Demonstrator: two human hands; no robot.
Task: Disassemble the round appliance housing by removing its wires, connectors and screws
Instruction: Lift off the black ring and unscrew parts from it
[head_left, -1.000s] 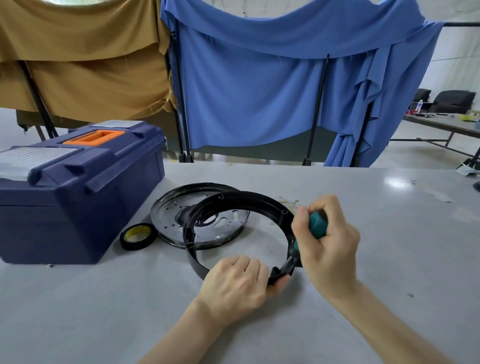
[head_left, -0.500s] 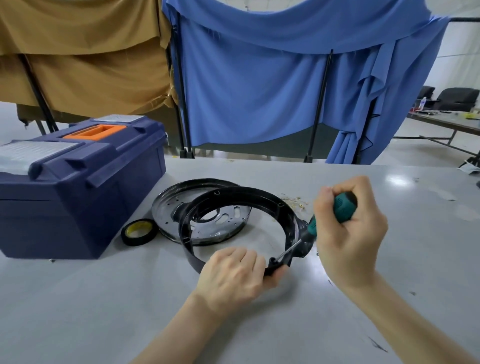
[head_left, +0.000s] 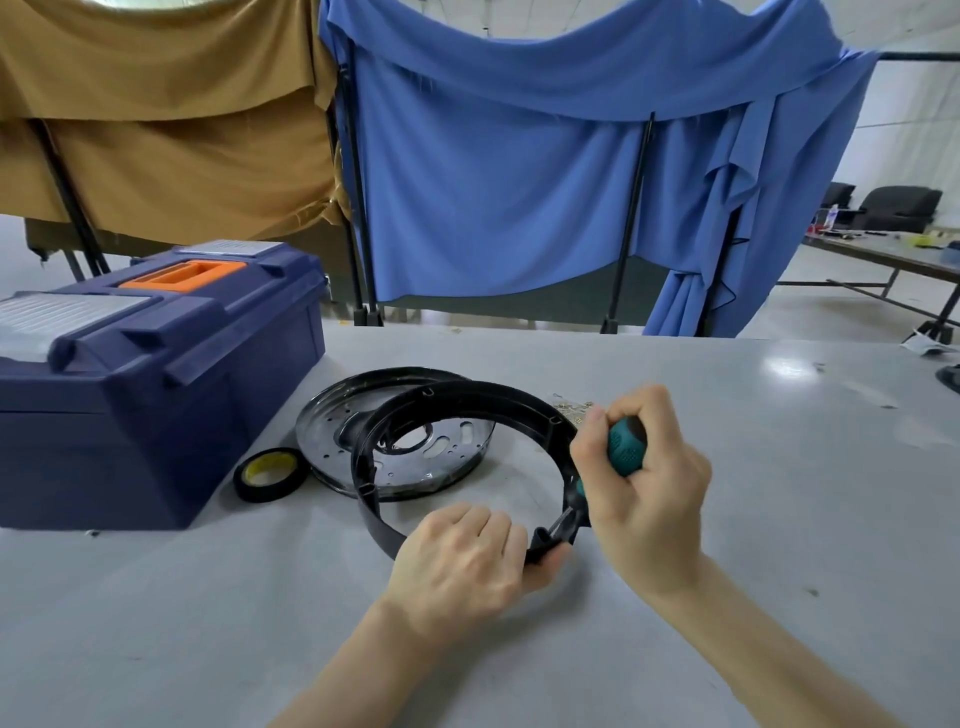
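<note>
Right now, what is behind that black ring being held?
A round perforated metal plate lies behind the black ring, showing partly through its opening. The ring's rim hides a strip of the plate.

Bare worktop (head_left: 779, 519) stretches right of the black ring (head_left: 493, 389), leaving open passage there. Leftward the blue toolbox (head_left: 156, 415), tape roll (head_left: 260, 488) and metal plate (head_left: 332, 415) stand close together, and loose screws (head_left: 571, 408) lie just behind the ring.
</note>
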